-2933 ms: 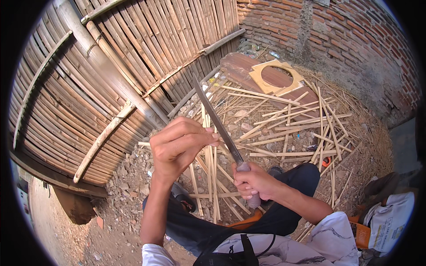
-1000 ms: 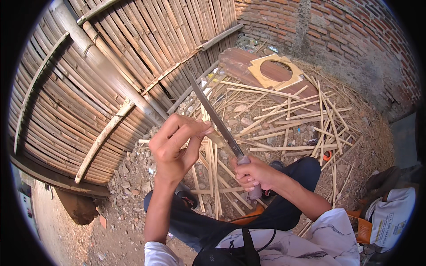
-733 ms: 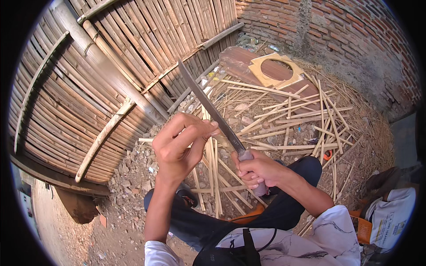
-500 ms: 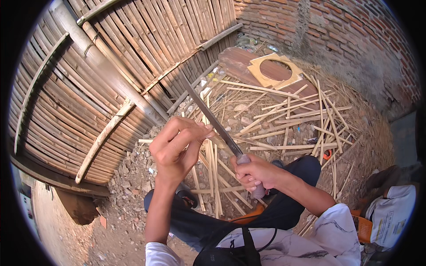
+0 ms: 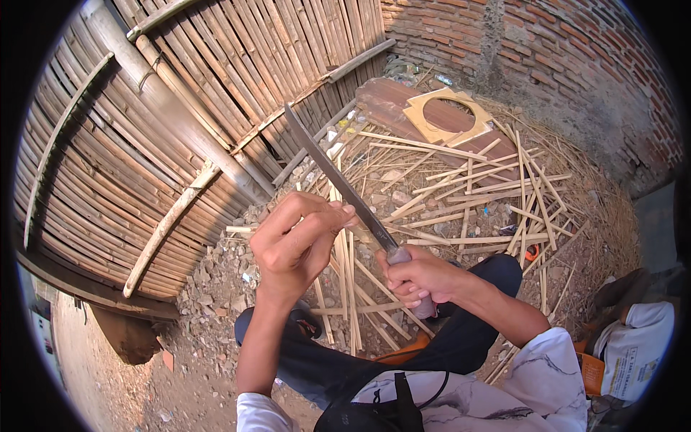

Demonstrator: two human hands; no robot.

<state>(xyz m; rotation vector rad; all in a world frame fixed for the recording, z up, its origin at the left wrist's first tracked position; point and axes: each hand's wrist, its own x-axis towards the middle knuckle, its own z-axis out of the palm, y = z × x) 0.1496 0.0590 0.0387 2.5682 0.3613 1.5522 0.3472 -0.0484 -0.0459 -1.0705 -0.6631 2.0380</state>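
Above the person's bent legs point(image 5: 461, 327), the right hand point(image 5: 416, 278) was wrapped around the handle of a machete point(image 5: 337, 177), its blade slanting up and leftward; beside the blade, the left hand point(image 5: 296, 234) pinched one end of a bamboo strip point(image 5: 364, 233), over loose slats point(image 5: 360, 310) on stony ground

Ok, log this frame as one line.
right hand: grips machete | left hand: pinched close beside machete, hold unclear | ahead: bamboo strips, round-holed tan panel on brown board
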